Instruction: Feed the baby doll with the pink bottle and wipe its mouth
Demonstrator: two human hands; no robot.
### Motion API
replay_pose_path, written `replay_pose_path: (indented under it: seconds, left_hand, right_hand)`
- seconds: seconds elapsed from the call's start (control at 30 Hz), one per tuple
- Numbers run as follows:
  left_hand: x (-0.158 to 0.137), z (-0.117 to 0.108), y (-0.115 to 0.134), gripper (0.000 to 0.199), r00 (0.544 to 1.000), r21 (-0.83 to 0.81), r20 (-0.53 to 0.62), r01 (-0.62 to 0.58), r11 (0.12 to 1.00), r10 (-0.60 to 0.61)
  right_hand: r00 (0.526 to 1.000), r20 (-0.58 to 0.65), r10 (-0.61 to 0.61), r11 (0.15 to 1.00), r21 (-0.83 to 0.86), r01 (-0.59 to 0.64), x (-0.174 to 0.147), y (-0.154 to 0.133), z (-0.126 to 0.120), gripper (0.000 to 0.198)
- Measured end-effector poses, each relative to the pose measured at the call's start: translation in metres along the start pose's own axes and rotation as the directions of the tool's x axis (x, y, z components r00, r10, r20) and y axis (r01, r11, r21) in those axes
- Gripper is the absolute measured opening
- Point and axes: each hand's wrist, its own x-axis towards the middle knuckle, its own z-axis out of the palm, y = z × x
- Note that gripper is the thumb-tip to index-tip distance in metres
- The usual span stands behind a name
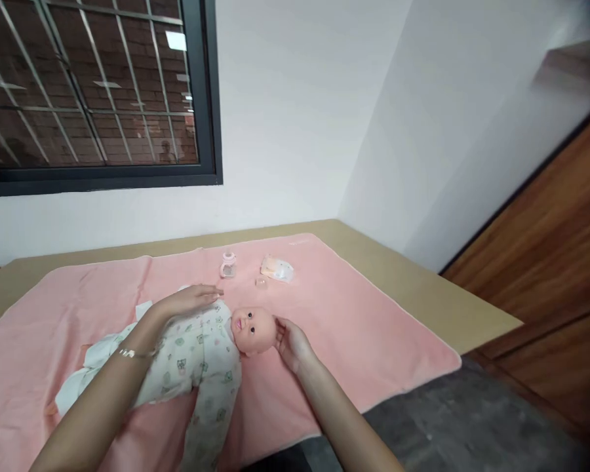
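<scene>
On a pink blanket spread over a tan tabletop, a baby doll lies face up between a person's two hands, the left hand laid over its far shoulder with fingers outstretched, the right hand loosely cupped, fingertips against its crown. Beyond sit a small bottle, a clear cap and a white packet; the left forearm hides part of the bald doll, dressed in a pale, animal-print outfit.

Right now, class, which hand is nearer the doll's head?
Right. The right hand is at the top of the head; the left hand is farther, by the doll's torso.
</scene>
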Motion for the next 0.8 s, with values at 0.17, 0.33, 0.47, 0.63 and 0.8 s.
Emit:
replay_pose_path:
  seconds: [0.17,0.33,0.47,0.63,0.8]
  left_hand:
    - [-0.113,0.048,0.049,0.062,0.951,0.210,-0.117,-0.259,0.943,0.287]
    - [-0.192,0.121,0.109,0.063,0.712,0.471,-0.009,-0.616,0.631,0.702]
    - [-0.190,0.174,0.144,0.030,0.579,0.426,0.023,-0.744,0.516,0.815]
    - [-0.151,0.244,0.160,0.058,0.656,0.434,0.057,-0.695,0.573,0.752]
    - [-0.116,0.313,0.150,0.086,0.847,0.565,0.050,-0.460,0.685,0.529]
  right_hand:
    - [0.933,-0.068,-0.352,0.936,-0.016,0.352,-0.044,-0.004,0.020,0.025]
    - [0.830,0.238,-0.504,0.832,-0.125,0.541,-0.097,0.004,0.067,0.023]
    - [0.868,0.495,-0.041,0.990,-0.095,0.101,-0.114,0.039,0.100,0.022]
    - [0.434,0.512,0.741,0.671,-0.544,-0.504,-0.120,0.107,0.115,0.021]
    - [0.291,0.456,0.841,0.540,-0.666,-0.515,-0.135,0.168,0.099,0.031]
